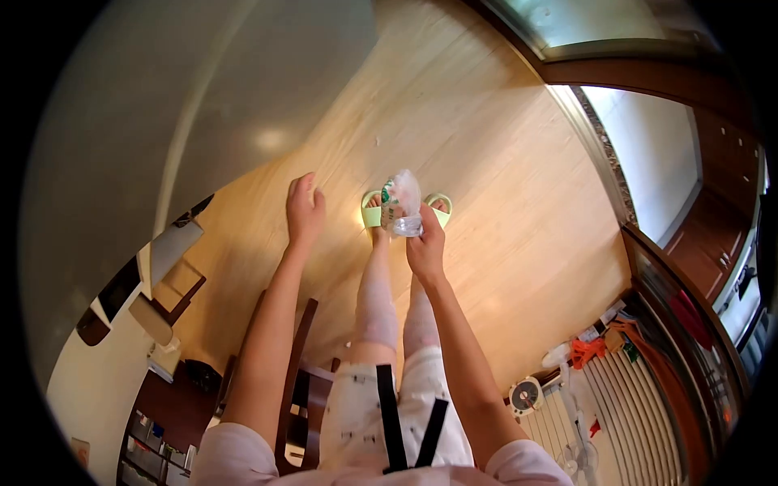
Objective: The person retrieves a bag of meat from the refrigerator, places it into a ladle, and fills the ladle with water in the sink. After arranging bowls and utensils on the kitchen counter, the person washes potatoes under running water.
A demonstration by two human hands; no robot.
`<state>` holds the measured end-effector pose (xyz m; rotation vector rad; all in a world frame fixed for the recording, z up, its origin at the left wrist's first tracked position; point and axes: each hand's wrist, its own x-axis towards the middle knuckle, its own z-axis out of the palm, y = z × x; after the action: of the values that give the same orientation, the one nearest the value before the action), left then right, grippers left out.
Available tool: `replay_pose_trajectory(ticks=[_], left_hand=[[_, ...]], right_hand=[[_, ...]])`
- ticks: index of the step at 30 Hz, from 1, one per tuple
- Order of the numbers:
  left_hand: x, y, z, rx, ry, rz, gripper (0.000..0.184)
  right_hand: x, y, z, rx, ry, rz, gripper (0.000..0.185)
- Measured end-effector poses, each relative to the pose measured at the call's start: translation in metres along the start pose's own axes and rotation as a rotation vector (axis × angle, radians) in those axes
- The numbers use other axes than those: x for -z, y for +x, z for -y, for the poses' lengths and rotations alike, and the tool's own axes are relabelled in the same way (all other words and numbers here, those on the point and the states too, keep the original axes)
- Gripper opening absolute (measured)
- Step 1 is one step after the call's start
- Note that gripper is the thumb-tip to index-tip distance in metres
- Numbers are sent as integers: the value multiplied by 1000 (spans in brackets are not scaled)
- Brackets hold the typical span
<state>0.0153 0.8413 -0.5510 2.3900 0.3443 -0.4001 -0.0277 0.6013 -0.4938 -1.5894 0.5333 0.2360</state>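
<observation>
Pinching a clear plastic wrapper (400, 197) in my right hand (428, 247), above the floor (510, 186).
It lies left of those fingers, long axis forward; my empty left hand (305, 217), thumb spread, is farther.

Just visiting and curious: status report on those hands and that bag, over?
Right hand grips bag. Left hand apart, nothing seen in it. Bag clear, green-printed, above slippers. Nothing seen between hand and bag.

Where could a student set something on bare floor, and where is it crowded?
The floor between the green slippers and the pale threshold looks bare. It is crowded at lower right, around the small fan and the orange item.
</observation>
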Motion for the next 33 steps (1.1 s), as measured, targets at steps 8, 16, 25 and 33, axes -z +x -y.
replay_pose_trajectory(ticks=[8,16,25,33], left_hand=[[-201,157,229,281,91,-171,25],[-250,222,306,-60,383,-263,41],[-278,233,322,-62,356,-426,10],[-332,210,269,33,-212,-114,7]], right_hand=[[-47,93,-174,-59,-116,119,27],[-68,138,-273,-178,6,93,26],[-58,135,-296,-214,57,-40,29],[-47,132,-292,-249,178,-177,27]])
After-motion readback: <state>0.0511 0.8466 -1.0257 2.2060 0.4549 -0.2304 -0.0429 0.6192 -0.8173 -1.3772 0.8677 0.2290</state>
